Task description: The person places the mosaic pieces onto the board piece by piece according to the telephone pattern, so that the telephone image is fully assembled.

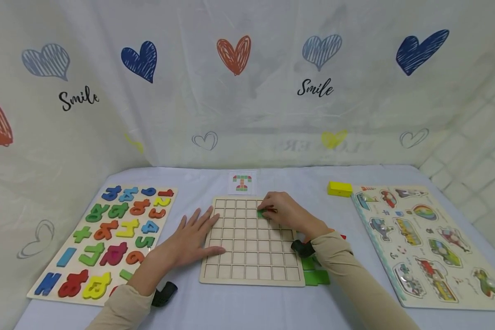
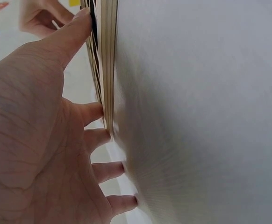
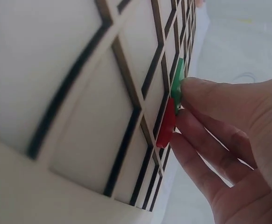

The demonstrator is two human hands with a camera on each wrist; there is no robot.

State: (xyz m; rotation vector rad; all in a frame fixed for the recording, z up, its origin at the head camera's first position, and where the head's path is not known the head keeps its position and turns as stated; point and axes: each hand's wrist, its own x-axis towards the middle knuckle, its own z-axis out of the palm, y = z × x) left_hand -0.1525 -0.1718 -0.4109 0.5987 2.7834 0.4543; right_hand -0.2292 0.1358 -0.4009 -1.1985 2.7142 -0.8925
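A wooden grid board (image 1: 251, 283) lies flat in front of me. My left hand (image 1: 191, 245) rests at its left side with fingers spread, thumb over the board's face, fingertips along the edge (image 2: 108, 60). Near the board's far right part, my right hand (image 1: 286, 211) pinches a small green tile (image 3: 177, 84) at the grid, thumb against it. Right beside the green tile is a red tile (image 3: 166, 123), close to the other fingertips. In the head view the fingers partly cover both tiles.
Behind the board lies a pattern card (image 1: 242, 183). Green tiles (image 1: 316, 277) lie by its right edge, partly under the right forearm. A letter-and-number puzzle (image 1: 82, 188) is at left, a vehicle puzzle (image 1: 379, 256) at right, and yellow blocks (image 1: 340, 189) at the back right.
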